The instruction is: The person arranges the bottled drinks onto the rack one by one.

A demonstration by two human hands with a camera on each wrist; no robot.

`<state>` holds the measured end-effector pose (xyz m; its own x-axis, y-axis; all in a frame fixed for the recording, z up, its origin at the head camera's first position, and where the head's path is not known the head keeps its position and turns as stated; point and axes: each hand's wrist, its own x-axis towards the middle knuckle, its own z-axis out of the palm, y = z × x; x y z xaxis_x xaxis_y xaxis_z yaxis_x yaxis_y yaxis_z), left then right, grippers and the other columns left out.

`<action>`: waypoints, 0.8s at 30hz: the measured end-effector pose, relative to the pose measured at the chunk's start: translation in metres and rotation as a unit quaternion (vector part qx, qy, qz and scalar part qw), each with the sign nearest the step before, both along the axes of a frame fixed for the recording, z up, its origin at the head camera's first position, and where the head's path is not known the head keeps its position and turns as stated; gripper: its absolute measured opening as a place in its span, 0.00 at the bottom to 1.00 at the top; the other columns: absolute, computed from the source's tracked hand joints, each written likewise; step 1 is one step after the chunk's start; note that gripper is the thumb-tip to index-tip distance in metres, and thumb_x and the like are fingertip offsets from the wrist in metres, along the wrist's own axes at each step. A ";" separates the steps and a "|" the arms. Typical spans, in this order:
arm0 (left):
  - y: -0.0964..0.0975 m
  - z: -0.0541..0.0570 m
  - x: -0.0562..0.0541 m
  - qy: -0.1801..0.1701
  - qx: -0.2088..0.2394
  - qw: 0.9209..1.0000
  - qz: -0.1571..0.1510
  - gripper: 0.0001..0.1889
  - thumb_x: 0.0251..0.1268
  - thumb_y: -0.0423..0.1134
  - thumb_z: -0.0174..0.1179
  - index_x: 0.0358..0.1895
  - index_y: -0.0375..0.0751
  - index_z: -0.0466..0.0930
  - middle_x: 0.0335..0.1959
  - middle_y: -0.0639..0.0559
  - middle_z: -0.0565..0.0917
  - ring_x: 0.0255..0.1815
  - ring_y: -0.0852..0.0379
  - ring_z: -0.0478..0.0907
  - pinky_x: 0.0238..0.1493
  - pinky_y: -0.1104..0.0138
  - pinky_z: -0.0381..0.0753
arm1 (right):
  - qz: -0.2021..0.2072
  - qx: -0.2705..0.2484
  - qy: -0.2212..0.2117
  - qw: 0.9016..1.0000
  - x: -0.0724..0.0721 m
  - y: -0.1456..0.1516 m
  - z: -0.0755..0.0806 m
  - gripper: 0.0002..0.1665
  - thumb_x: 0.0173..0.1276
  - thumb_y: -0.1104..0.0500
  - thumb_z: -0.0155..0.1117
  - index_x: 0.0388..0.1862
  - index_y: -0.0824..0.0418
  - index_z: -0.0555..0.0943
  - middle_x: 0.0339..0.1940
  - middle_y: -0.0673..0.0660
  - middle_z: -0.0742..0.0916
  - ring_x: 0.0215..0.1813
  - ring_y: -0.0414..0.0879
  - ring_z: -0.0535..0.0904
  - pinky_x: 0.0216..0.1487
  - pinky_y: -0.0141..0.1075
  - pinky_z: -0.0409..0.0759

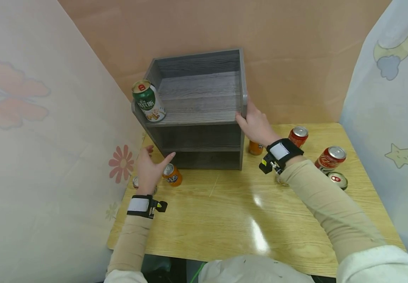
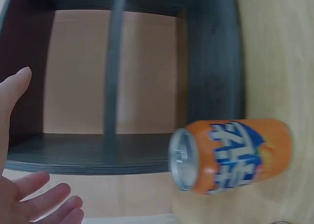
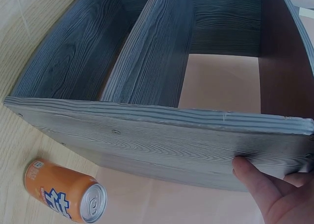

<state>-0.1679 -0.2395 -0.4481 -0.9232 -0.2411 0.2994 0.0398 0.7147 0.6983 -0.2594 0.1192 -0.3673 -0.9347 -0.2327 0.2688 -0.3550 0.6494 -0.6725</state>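
Note:
A grey wood-grain shelf unit [image 1: 200, 94] stands on the table, with an open top tier and lower compartments. My right hand [image 1: 258, 125] grips its right side panel near the front edge; fingers [image 3: 250, 177] lie against the outer face in the right wrist view. My left hand [image 1: 149, 171] is beside the lower left side, thumb and fingers spread, holding nothing. A green and white can [image 1: 149, 101] stands at the top tier's left front corner. By the left hand, an orange soda can [image 2: 240, 155] stands on the table near the shelf's lower front corner.
Another orange can [image 3: 64, 189] stands right of the shelf. Farther right are red cans [image 1: 331, 158] and a green-topped can [image 1: 338, 179]. A further can [image 1: 135, 181] is partly hidden behind my left hand. Printed curtains [image 1: 48, 157] flank the wooden table [image 1: 221, 220].

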 end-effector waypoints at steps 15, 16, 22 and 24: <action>-0.009 -0.069 0.018 -0.097 0.060 0.993 -0.003 0.52 0.53 0.65 0.73 0.72 0.34 0.63 0.67 0.36 0.71 0.64 0.35 0.70 0.61 0.46 0.72 | 0.003 -0.004 -0.001 1.000 0.000 0.001 -0.001 0.45 0.81 0.47 0.45 0.85 0.47 0.33 0.72 0.71 0.72 0.19 0.52 0.77 0.18 0.44 0.72; -0.010 -0.074 0.019 -0.099 0.063 0.993 0.001 0.52 0.52 0.65 0.74 0.73 0.35 0.63 0.67 0.36 0.70 0.63 0.35 0.70 0.60 0.46 0.73 | 0.003 -0.005 0.000 1.000 0.000 0.001 -0.001 0.45 0.81 0.47 0.45 0.85 0.47 0.34 0.72 0.71 0.72 0.19 0.52 0.77 0.18 0.44 0.72; -0.013 -0.094 0.023 -0.110 0.087 0.990 0.003 0.54 0.49 0.59 0.79 0.74 0.38 0.60 0.66 0.36 0.70 0.61 0.36 0.71 0.58 0.44 0.74 | 0.003 -0.003 0.008 1.000 0.001 0.000 -0.002 0.45 0.81 0.47 0.45 0.85 0.49 0.35 0.73 0.71 0.71 0.20 0.53 0.78 0.17 0.44 0.73; -0.014 -0.100 0.024 -0.108 0.097 0.989 0.002 0.53 0.48 0.55 0.80 0.74 0.38 0.60 0.65 0.37 0.71 0.61 0.35 0.72 0.58 0.44 0.75 | 0.004 -0.001 0.011 1.000 0.001 0.000 -0.002 0.44 0.81 0.47 0.44 0.85 0.50 0.35 0.74 0.71 0.70 0.21 0.53 0.79 0.17 0.44 0.73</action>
<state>-0.1436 -0.2534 -0.5484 -0.9595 -0.2786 0.0423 -0.1285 0.5661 0.8142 -0.2587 0.1192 -0.3691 -0.9270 -0.2394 0.2886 -0.3740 0.6459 -0.6655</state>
